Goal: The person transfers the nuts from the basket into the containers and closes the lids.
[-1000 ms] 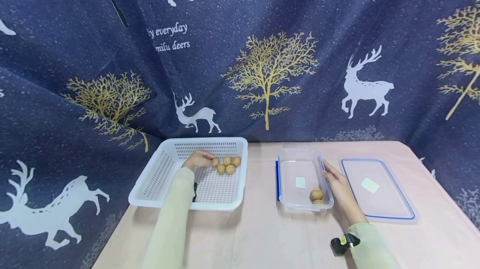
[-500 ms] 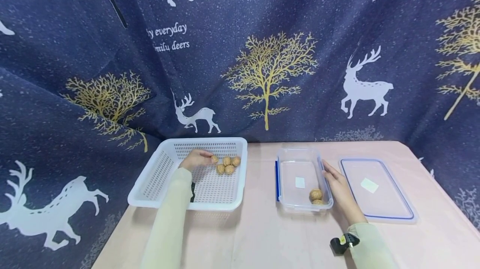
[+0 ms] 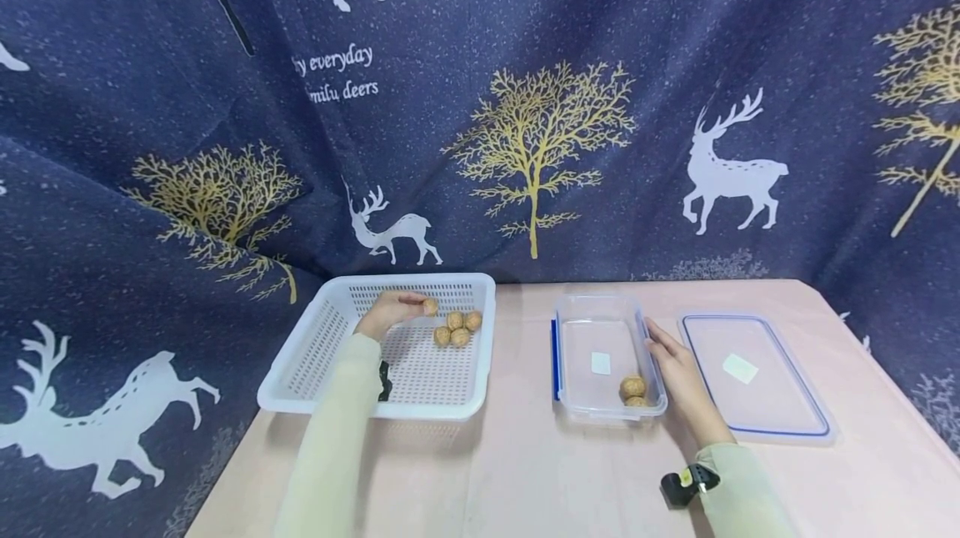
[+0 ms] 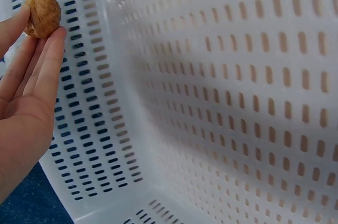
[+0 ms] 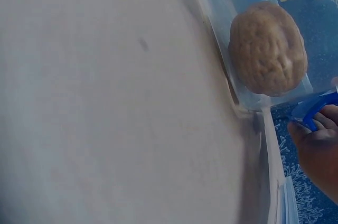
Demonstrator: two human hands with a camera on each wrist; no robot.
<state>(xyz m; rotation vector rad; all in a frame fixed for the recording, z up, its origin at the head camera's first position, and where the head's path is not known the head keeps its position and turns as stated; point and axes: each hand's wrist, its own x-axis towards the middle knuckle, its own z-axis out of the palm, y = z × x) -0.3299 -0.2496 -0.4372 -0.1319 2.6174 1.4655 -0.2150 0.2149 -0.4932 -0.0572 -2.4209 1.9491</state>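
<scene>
My left hand (image 3: 390,313) pinches a walnut (image 3: 431,307) between thumb and fingertips, raised over the far side of a white plastic basket (image 3: 442,411). In the left wrist view, that walnut (image 4: 43,15) sits at the fingertips in front of the slotted wall. Several other walnuts (image 3: 455,320) lie grouped in the basket, just right of the hand. A clear plastic food container (image 3: 592,331) stands open on the right, with two walnuts (image 3: 632,388) in its near right corner. Along its right side, my right hand (image 3: 681,375) grips the wall by a blue latch (image 5: 317,109).
A clear lid with a blue seal (image 3: 780,404) lies flat right of the container, partly behind the right forearm. A pink cloth-covered table (image 3: 517,471) carries everything. Behind it hangs a dark blue curtain (image 3: 480,12) with deer and trees.
My left hand has lifted its walnut away from the group, upward and toward the basket's far wall. The right hand and container have stayed in place.
</scene>
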